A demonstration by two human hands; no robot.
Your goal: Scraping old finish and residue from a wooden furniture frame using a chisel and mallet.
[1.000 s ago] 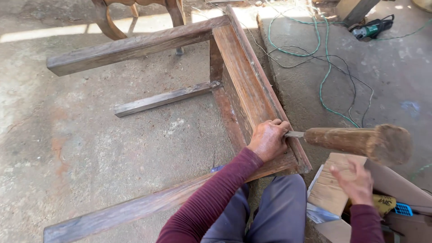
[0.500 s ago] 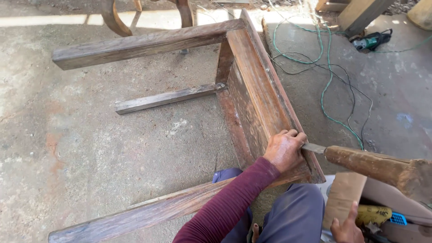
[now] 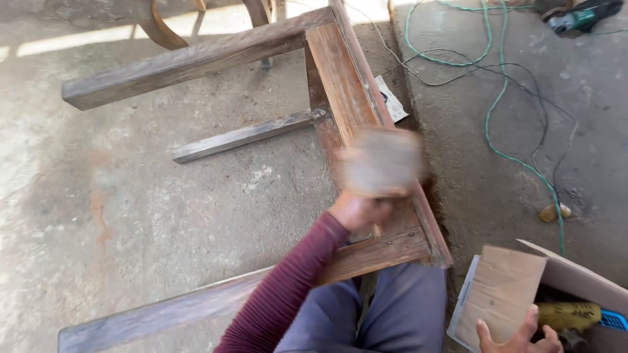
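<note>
Concrete floor [image 3: 131, 216] runs under everything we see, stained and dusty, with a green cable [image 3: 497, 104] looping across the far right toward a power tool [image 3: 579, 14]. We sit at the near end of a weathered wooden frame [image 3: 340, 72] lying on its side. Our left hand [image 3: 358, 210] rests on the frame's near corner, partly hidden behind a blurred mallet head [image 3: 381, 161]; we cannot tell whether its fingers are closed on anything. Our right hand [image 3: 520, 335] sits well apart at the near right, fingers spread on a cardboard box [image 3: 500, 291], just beside a yellow tool [image 3: 572, 316].
</note>
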